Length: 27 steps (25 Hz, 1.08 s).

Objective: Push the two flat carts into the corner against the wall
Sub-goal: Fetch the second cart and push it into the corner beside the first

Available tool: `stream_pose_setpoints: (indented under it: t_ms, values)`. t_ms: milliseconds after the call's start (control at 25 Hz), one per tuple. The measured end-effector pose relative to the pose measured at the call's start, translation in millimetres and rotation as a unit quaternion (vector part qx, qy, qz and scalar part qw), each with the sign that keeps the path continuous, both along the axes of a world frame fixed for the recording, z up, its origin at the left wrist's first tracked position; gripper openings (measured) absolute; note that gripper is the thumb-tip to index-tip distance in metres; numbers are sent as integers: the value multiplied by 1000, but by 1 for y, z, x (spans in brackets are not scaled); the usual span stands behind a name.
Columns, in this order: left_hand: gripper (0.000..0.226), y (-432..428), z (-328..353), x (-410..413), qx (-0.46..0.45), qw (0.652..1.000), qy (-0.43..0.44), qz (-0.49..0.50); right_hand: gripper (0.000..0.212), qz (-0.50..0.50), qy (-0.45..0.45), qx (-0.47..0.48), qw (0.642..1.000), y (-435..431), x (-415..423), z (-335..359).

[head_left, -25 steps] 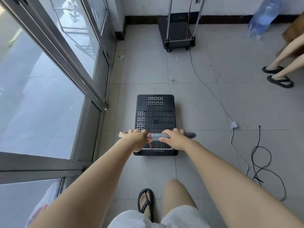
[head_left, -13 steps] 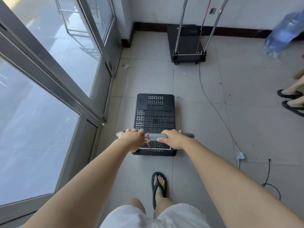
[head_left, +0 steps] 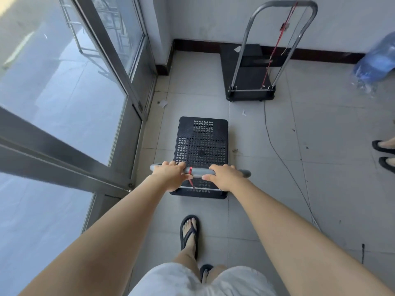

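Both hands' grip (head_left: 171, 175) (head_left: 223, 177) around cart handle (head_left: 199, 170), arms outstretched.

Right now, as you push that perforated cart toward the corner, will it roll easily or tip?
The cart probably rolls easily: its deck is bare and the tile floor smooth. Tipping seems unlikely, since the deck sits low. It may veer, though both hands gripping the handle should steady it.

Near cart (head_left: 201, 144) straight ahead, glass door (head_left: 64, 86) left, cable (head_left: 284, 161) right; second cart (head_left: 250, 82) farther ahead-right, against wall (head_left: 213, 18) near corner.
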<state>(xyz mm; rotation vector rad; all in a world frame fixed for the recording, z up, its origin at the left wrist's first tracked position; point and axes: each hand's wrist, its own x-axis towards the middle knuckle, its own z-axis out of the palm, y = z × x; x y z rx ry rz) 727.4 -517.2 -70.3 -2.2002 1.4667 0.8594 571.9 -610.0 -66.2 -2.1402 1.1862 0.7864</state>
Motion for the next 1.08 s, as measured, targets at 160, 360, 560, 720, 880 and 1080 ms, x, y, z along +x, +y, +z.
stream_pose_setpoints:
  t_ms: [160,360,560,720,880,1080]
  values:
    - [50,-66,-3,43,-4,1000,6,0,50,-30,-11,-45,998,-59,43,2]
    - [53,-148,1,88,-4,1000,-10,-10,36,-61,-56,-18,996,-146,92,-8]
    - [50,-227,0,135,5,1000,10,16,33,-56,-67,28,996,-233,145,-16]
    - [50,-283,1,178,17,999,15,29,36,-29,-72,30,997,-289,188,-17]
    - [50,-333,-1,221,6,999,16,35,32,-27,-72,24,997,-341,229,-15]
    - [42,-407,-11,290,9,1000,27,-10,33,-56,-90,16,994,-409,290,-8]
